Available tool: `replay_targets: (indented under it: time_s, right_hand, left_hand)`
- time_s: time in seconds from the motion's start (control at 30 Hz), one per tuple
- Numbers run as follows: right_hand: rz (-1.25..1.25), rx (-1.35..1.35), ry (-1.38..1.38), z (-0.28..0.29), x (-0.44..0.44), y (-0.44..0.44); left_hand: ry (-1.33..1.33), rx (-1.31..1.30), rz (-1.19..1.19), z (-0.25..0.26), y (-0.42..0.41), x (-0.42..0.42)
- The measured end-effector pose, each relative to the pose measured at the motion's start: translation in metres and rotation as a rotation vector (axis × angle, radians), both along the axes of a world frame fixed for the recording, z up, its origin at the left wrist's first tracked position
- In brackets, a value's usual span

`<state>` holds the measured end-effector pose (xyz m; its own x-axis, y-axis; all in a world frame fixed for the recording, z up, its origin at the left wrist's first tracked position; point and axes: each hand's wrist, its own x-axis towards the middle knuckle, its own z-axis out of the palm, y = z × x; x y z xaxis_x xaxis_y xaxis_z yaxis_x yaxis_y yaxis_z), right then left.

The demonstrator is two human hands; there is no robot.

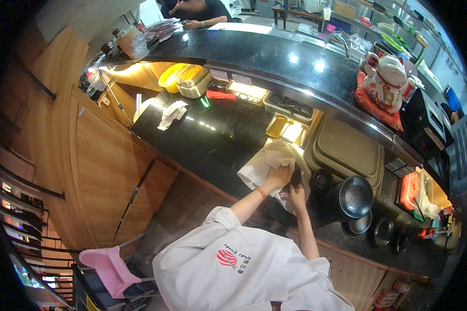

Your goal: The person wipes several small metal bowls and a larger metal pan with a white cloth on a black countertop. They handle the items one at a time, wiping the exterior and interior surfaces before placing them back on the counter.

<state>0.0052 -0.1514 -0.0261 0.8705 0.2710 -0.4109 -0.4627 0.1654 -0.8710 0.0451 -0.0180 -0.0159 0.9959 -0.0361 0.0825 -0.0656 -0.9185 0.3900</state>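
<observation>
My left hand (pixel 279 178), with an orange band at the wrist, presses a white cloth (pixel 253 171) against a dark dish (pixel 295 175). My right hand (pixel 297 195) grips the near edge of that dish, where the cloth hangs down around it. Much of the dish is covered by cloth and fingers, so its full shape is hidden. Just to the right of my hands stands a stack of black plates (pixel 354 198), with a smaller black stack (pixel 321 180) beside it. Further black dishes (pixel 382 231) sit along the counter's front edge.
Brown trays (pixel 348 145) are stacked behind the plates. A cutlery bin (pixel 290 105), a crumpled white cloth (pixel 172 114) and a yellow basket (pixel 172 77) lie on the black counter (pixel 202 144). On the raised ledge (pixel 233 44) sits a lucky cat figurine (pixel 387 81); a person (pixel 198 15) is beyond.
</observation>
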Motion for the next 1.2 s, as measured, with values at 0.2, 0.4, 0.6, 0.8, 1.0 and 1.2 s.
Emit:
replay_targets:
  time_s: [0.2,0.4,0.6,0.8,1.0,1.2]
  right_hand:
    - [0.108,0.18,-0.177,-0.032,0.011,-0.004]
    - [0.062,0.242,0.035,-0.056,0.0,-0.025]
    - [-0.151,0.097,-0.005,-0.05,0.008,-0.014]
    - [-0.049,-0.039,-0.107,-0.026,-0.007,0.002]
    - [-0.098,-0.192,-0.254,0.001,-0.003,-0.002]
    - [-0.154,-0.488,-0.359,-0.043,-0.005,-0.003]
  left_hand:
    - [0.115,0.162,-0.4,-0.013,0.003,-0.005]
    - [0.23,0.031,-0.663,0.007,-0.002,-0.042]
    - [0.187,0.189,-0.724,0.034,0.013,-0.085]
    - [0.294,0.246,-0.384,0.045,0.046,-0.076]
    - [-0.249,0.398,-0.328,-0.025,0.022,-0.016]
    - [0.398,0.088,-0.333,-0.032,0.018,-0.005]
